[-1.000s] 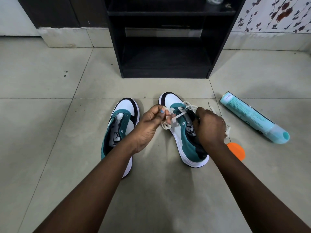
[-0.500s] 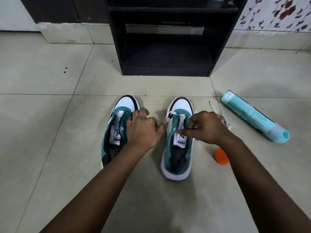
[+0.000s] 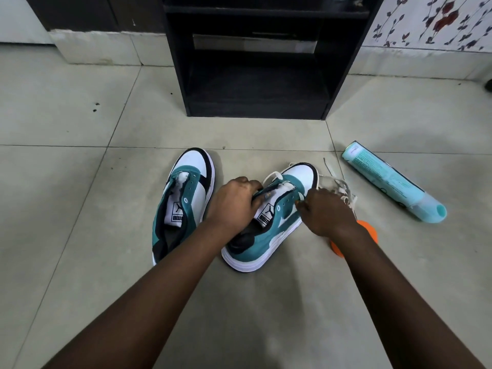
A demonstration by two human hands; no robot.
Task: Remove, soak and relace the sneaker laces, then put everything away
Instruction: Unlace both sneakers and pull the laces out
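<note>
The left hand (image 3: 234, 202) sits on the inner side of the right sneaker (image 3: 269, 222), fingers curled over the collar and tongue edge, gripping it; the fingertips are tucked out of sight against the tongue. The right hand (image 3: 323, 211) is at the outer side of the same sneaker, fingers bent down by the eyelets. It seems to pinch something there, but the fingertips are hidden behind the knuckles and I cannot tell what, if anything, they hold.

The right sneaker lies tilted on the floor (image 3: 80, 209), toe pointing away and a little right. A loop of white lace (image 3: 271, 177) shows at its front eyelets, beyond the left hand. Just right of the toe, a loose tangle of lace (image 3: 342, 189) lies on the floor, partly covered by the right hand, so whether it joins the loop is unclear.

Left of that sneaker, close beside it, the left sneaker (image 3: 183, 201) stands without visible lace; its heel is covered by the left forearm.

Right of the right sneaker, an orange disc (image 3: 368, 229) lies on the floor, mostly hidden under the right wrist. Further right lies a pale teal bottle (image 3: 391, 182) on its side, its print too small to read.

Beyond the sneakers stands a black shelf unit (image 3: 255, 83), its top cut off by the frame.
</note>
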